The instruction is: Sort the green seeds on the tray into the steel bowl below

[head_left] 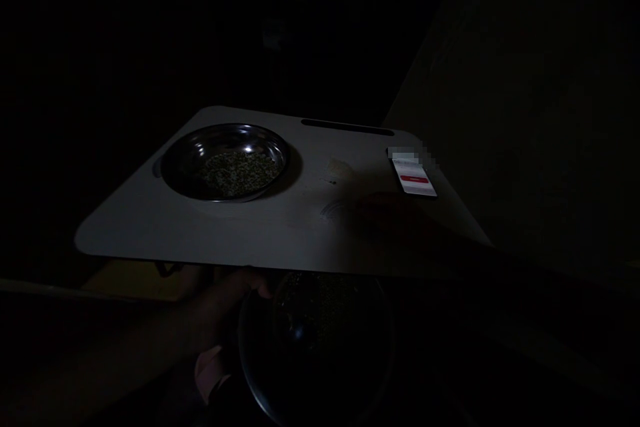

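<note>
The scene is very dark. A white lap table point(210, 233) carries a steel plate point(186, 161) with a heap of small green grains point(240, 172). Below the table's near edge, my left hand point(225, 310) grips the left rim of a second steel bowl point(280, 387), which also holds greenish grains point(325, 300). My right hand point(387, 213) is a dim shape lying over the table's right part, just short of a lit phone point(414, 175). Its fingers are lost in shadow.
A dark slot point(347, 127) runs along the table's far edge. A wall or panel point(525, 113) rises at the right. Something yellowish point(135, 277) shows under the table's left side. Everything else is black.
</note>
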### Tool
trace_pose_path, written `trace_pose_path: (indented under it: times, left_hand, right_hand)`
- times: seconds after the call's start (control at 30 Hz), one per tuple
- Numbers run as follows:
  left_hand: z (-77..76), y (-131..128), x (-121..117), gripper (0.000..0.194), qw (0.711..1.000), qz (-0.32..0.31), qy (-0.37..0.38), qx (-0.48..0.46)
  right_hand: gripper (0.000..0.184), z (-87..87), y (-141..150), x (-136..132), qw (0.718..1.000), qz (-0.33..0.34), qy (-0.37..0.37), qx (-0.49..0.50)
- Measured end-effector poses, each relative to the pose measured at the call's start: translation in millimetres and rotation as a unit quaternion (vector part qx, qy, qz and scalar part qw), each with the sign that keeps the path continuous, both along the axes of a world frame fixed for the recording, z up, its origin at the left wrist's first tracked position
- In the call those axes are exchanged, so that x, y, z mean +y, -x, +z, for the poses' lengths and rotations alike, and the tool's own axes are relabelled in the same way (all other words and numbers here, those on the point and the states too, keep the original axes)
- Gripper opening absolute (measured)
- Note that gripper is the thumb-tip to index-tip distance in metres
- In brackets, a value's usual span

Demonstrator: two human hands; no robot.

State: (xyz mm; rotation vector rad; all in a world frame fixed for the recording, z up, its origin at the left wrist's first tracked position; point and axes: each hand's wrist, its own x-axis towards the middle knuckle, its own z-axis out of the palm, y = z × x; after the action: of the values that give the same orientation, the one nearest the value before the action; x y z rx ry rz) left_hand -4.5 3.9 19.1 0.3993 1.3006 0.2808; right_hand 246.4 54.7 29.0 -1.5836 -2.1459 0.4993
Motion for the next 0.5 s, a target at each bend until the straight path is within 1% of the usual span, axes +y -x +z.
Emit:
trace_pose_path:
  times: [0.1,0.17,0.27,0.4,0.5]
  left_hand:
    - [1.2,-1,1,0.009,1.000,-0.002,0.000,-0.005]
    - [0.1,-1,3,0.008,1.000,-0.021,0.004,0.005]
    - [-1.8,-1,5,0.008,0.999,-0.043,0.009,0.022]
    - [-3.5,-2,6,0.009,0.999,-0.026,-0.006,0.037]
    - [-2.9,-1,6,0.008,0.999,-0.035,-0.002,0.031]
  right_hand:
    - [0.022,-7.5,-17,8,0.999,-0.034,-0.009,0.002]
    - [0.023,-12.3,-27,14,0.998,-0.059,-0.023,0.004]
    - [0.021,-16.6,-37,21,0.996,-0.078,-0.046,0.009]
    - [0.021,-15.0,-40,28,0.992,-0.096,-0.075,0.012]
    - [0.022,-11.7,-37,31,0.991,-0.101,-0.087,0.006]
